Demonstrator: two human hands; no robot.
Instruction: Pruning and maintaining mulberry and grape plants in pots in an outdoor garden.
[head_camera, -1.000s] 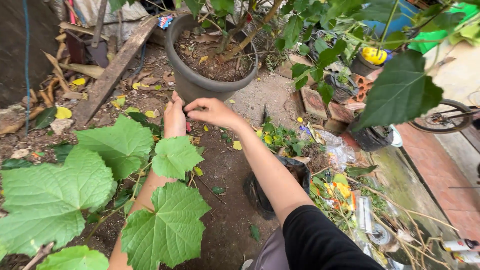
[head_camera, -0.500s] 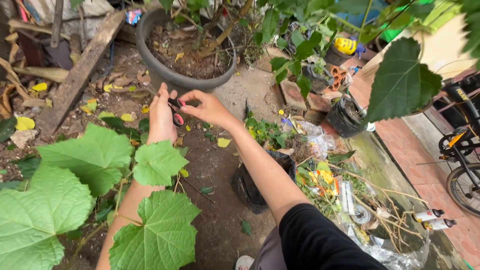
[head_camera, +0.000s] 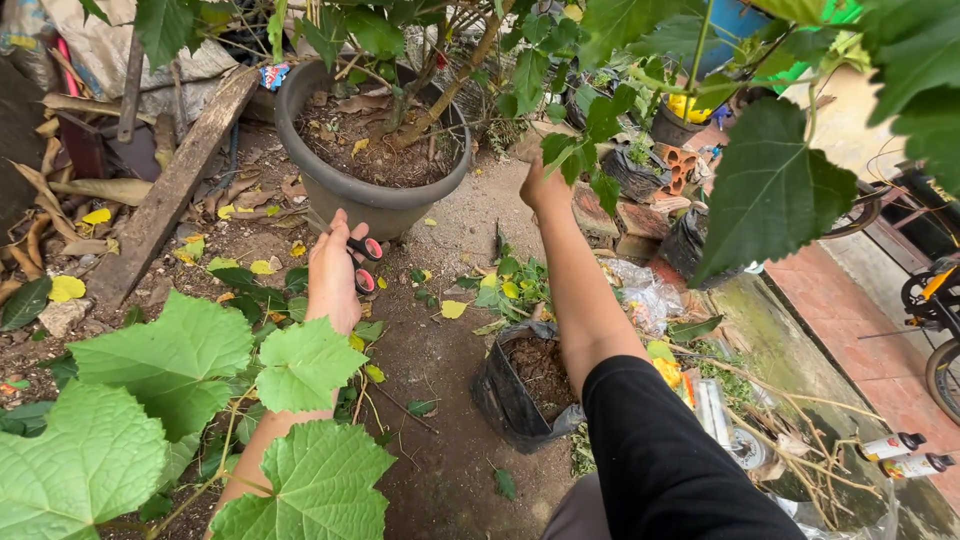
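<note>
bare dirt ground (head_camera: 450, 400), grey pot (head_camera: 370, 195), wooden plank (head_camera: 170, 195), black grow bag (head_camera: 520, 395), yellow leaves (head_camera: 80, 290)

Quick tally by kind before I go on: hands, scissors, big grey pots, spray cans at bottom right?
hands: 2, left hand and right hand
scissors: 1
big grey pot: 1
spray cans: 2
total: 6

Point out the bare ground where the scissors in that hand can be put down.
Bare dirt runs between the left hand holding the scissors and the black grow bag. A paler patch lies right of the grey pot, below the right hand. The broad vine leaves and the rubbish pile are crowded.
</note>
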